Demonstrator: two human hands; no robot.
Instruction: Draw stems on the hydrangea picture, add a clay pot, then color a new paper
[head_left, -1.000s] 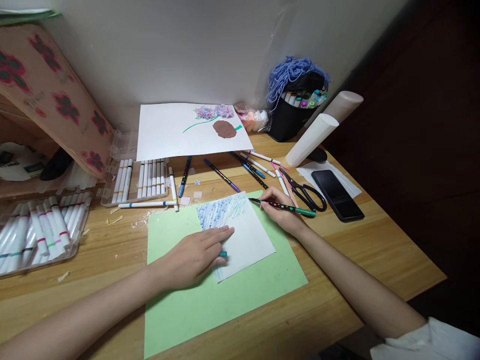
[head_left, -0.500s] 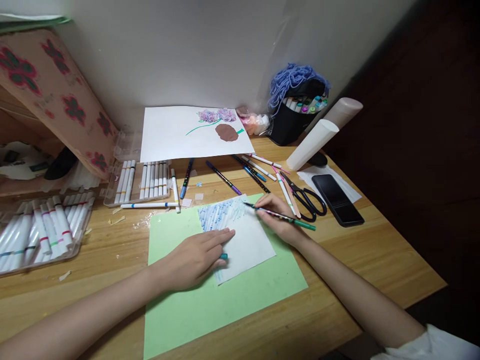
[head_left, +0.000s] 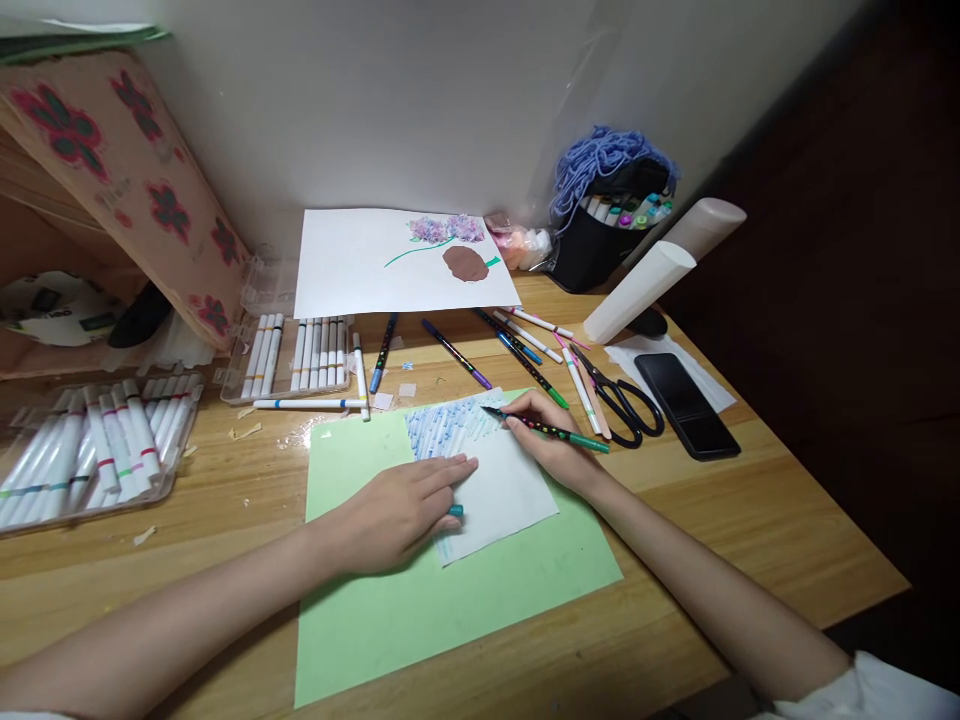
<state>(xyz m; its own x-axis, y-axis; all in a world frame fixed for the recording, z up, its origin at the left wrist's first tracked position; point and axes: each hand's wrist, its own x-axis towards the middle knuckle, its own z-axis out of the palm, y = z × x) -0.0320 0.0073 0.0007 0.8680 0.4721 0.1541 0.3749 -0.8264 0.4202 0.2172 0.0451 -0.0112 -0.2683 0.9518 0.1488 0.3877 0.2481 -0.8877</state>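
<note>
White paper point(head_left: 510, 500) with blue and pale green strokes along its top lies on a green sheet point(head_left: 375, 630). My right hand point(head_left: 551, 440) pinches a black marker with a green end point(head_left: 589, 441), its tip at the paper's upper part. My left hand point(head_left: 409, 505) rests on the paper's left side. A small teal cap point(head_left: 456, 511) sticks out by its thumb; the rest of that item is hidden under the hand.
Marker trays point(head_left: 161, 485) stand at the left. Loose markers point(head_left: 456, 354), scissors point(head_left: 626, 410) and a phone point(head_left: 686, 405) lie beyond and right of the sheet. A flower picture point(head_left: 352, 265), white bottle point(head_left: 637, 292) and black pen holder point(head_left: 592, 250) are further back.
The view has shifted slightly, so the desk items appear further right. The marker in my right hand has moved a little left over the paper. My left hand stays on the paper.
</note>
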